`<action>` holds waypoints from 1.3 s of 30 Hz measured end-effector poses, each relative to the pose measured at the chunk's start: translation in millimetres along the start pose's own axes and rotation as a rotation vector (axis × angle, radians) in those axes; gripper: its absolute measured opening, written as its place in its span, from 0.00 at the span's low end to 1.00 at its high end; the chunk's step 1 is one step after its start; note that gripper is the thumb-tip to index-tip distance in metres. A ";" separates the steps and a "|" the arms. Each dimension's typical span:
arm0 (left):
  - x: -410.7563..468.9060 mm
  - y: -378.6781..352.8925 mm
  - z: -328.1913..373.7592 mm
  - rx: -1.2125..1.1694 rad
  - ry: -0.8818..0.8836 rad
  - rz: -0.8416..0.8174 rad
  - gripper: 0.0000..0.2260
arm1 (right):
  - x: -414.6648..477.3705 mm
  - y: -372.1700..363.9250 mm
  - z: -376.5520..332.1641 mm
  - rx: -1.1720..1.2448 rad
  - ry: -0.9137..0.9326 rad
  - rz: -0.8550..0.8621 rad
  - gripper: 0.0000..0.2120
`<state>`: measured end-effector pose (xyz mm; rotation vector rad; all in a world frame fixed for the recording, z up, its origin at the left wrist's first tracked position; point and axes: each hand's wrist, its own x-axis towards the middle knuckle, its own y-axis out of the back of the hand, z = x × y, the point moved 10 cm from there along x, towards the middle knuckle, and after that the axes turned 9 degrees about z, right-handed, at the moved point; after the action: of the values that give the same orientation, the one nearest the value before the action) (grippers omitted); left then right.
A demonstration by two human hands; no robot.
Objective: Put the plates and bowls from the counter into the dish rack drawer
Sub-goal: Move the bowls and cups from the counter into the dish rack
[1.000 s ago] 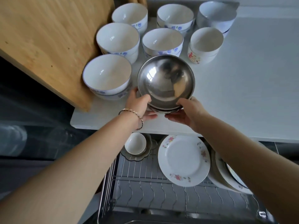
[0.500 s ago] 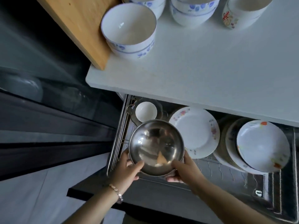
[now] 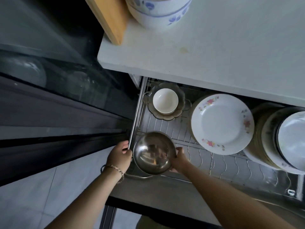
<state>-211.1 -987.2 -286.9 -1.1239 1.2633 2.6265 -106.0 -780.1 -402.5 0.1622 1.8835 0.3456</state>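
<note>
A steel bowl [image 3: 154, 152] sits low in the front left corner of the open dish rack drawer [image 3: 214, 161]. My left hand [image 3: 120, 157] grips its left rim and my right hand [image 3: 179, 160] grips its right rim. Behind it a small white bowl [image 3: 165, 100] rests in a glass dish [image 3: 180, 95]. A floral plate [image 3: 222, 123] tops a stack at the drawer's middle, and another plate stack [image 3: 283, 138] stands at the right. One blue-patterned white bowl [image 3: 158, 12] shows on the counter [image 3: 222, 52] at the top.
A wooden cutting board [image 3: 109, 17] leans at the counter's left end. Dark glass-fronted cabinet panels [image 3: 66, 90] fill the left. The drawer's steel side rail [image 3: 137, 116] runs beside my left hand. Wavy wire slots [image 3: 231, 164] lie bare at the drawer's front.
Both hands carried the steel bowl off the counter and down into the drawer's front left corner. The camera tilted down, so most counter bowls left the view.
</note>
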 end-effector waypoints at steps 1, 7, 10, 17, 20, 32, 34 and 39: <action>-0.3 -3.0 0.0 0.014 -0.009 -0.015 0.17 | 2.0 -0.1 -2.3 -0.026 0.032 0.021 0.16; -6.3 -13.7 0.2 0.019 0.006 -0.053 0.17 | -6.3 6.9 -8.9 -0.177 0.135 0.072 0.22; -7.4 -16.9 0.8 0.024 0.015 -0.062 0.18 | -7.6 10.5 -10.6 -0.265 0.143 0.073 0.26; -14.0 -9.1 19.6 0.000 0.004 0.001 0.20 | -16.1 22.9 -16.1 -0.392 0.077 -0.001 0.35; -17.9 8.9 52.2 -0.109 -0.032 0.089 0.20 | -42.5 45.6 -41.7 -0.421 0.125 -0.011 0.33; 9.1 82.3 290.6 -0.759 -0.198 0.059 0.23 | -150.0 207.4 -310.5 0.433 0.465 0.037 0.22; 20.4 74.3 302.3 -0.880 -0.040 -0.065 0.20 | -142.1 193.8 -338.8 0.509 0.415 -0.064 0.24; 35.2 68.9 307.3 -0.948 0.043 -0.201 0.17 | -112.2 180.6 -365.6 0.630 0.446 -0.018 0.27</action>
<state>-442.0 -832.4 -134.8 -1.2582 -0.1987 3.0526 -422.8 -698.1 -134.6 0.5241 2.3854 -0.2617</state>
